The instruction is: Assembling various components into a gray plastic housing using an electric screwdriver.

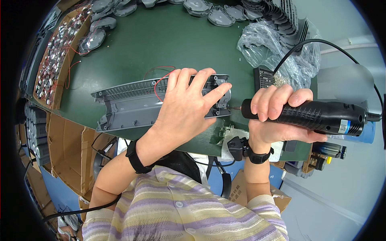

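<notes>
A long grey plastic housing point(134, 110) lies hollow side up, with ribbed slots along its far wall. My left hand point(185, 102) spans its right part, fingers over the far side and thumb toward the near side, holding it. A thin red wire point(158, 86) loops out from under that hand over the housing's far edge. In my right hand point(277, 108) is a black electric screwdriver point(313, 116), held level. Its bit point(234, 107) points left at the right end of the housing; whether the tip touches a screw cannot be made out.
Screws lie in and beside a black perforated tray point(264, 78), next to crumpled clear plastic point(261, 42). A cardboard box point(60, 60) of small wired parts stands at the left. Grey covers point(220, 17) line the green table's point(161, 40) far side. The screwdriver's black cord point(321, 41) arches at right.
</notes>
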The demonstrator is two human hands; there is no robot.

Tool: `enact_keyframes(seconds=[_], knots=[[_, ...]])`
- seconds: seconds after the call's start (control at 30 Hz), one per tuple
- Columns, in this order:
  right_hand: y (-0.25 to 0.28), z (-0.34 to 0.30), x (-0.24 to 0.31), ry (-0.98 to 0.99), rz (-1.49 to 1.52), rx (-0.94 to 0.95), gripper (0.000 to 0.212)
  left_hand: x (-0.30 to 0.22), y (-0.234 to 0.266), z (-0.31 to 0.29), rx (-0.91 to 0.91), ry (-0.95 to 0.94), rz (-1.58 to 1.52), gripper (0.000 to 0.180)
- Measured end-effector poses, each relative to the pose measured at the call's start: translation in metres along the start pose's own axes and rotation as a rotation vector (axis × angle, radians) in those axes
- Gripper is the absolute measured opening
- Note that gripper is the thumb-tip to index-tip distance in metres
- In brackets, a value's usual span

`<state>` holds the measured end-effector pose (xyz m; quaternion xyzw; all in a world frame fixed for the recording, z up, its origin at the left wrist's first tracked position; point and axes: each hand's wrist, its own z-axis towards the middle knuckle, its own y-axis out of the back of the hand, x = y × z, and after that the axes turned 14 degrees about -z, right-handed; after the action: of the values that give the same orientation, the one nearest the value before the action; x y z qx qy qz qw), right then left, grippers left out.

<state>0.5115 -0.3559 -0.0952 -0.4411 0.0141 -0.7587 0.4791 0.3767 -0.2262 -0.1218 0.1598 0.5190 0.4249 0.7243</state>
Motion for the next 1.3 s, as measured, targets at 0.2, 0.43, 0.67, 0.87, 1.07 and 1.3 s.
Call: enact_keyframes(seconds=[0.2,0.43,0.67,0.87,1.07,1.3], knots=[[0.005,0.000,-0.002,0.011,0.003,0.035,0.103,-0.002,-0.001,0.001,0.006,-0.007,0.004,0.085],[0.006,-0.002,-0.009,-0.019,0.008,0.100,0.105,-0.002,0.000,0.002,0.008,0.000,-0.013,0.082],[0.001,-0.004,-0.009,-0.021,-0.005,0.096,0.104,0.000,0.000,0.001,0.017,0.000,-0.032,0.079],[0.003,-0.005,-0.007,-0.049,0.011,0.102,0.104,-0.001,0.000,0.001,0.030,0.005,-0.038,0.080],[0.000,-0.003,-0.007,-0.098,0.048,0.132,0.106,0.000,0.001,0.004,0.042,0.009,-0.049,0.081],[-0.008,-0.003,-0.003,-0.081,-0.192,0.256,0.096,0.001,0.002,0.002,0.041,0.003,-0.072,0.081]])
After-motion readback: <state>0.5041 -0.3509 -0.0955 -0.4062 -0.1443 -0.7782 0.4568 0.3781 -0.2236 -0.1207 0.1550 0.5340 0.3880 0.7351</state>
